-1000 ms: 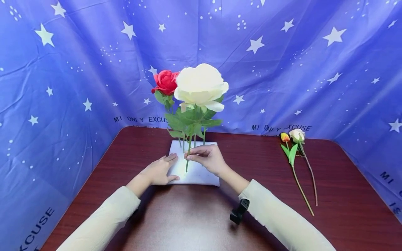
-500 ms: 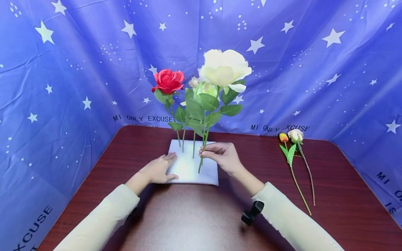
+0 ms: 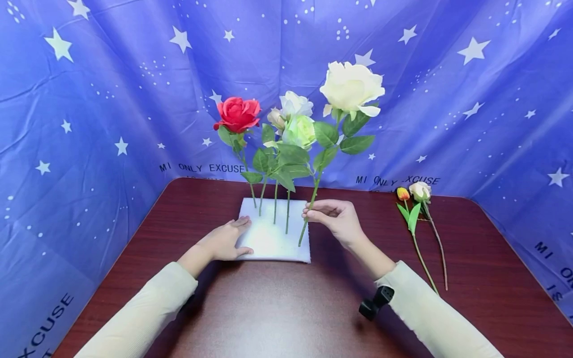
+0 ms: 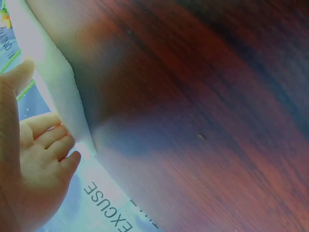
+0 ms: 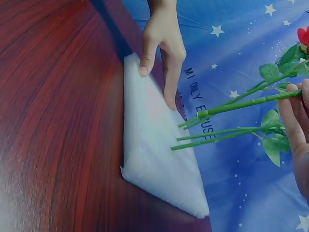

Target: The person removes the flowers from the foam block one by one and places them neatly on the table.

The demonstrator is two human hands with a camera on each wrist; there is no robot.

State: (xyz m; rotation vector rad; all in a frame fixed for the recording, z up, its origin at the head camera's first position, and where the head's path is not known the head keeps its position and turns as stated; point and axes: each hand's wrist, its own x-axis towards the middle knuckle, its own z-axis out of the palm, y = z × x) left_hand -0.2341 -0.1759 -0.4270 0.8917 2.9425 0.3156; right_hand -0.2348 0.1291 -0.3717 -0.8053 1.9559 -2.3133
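Observation:
My right hand (image 3: 337, 221) pinches the green stem of a large white artificial rose (image 3: 351, 88) between thumb and fingers. The stem leans, its lower end over the right front part of a white foam block (image 3: 268, 243). In the right wrist view, that cut stem end (image 5: 203, 114) stands apart from the foam surface. My left hand (image 3: 222, 241) rests with spread fingers on the block's left edge. Standing in the foam are a red rose (image 3: 237, 114), a pale green rose (image 3: 299, 132) and white and cream blooms behind it, their stems in a slanting row.
On the dark red wooden table (image 3: 259, 318), an orange-yellow tulip (image 3: 403, 194) and a cream rose (image 3: 421, 191) lie at the right. A blue star-patterned cloth (image 3: 134, 74) hangs around the table's back and sides. A black device (image 3: 377, 302) sits at my right wrist.
My right hand has moved rightward with the white rose, from in front of the other flowers to the block's right side. The left hand stays on the foam.

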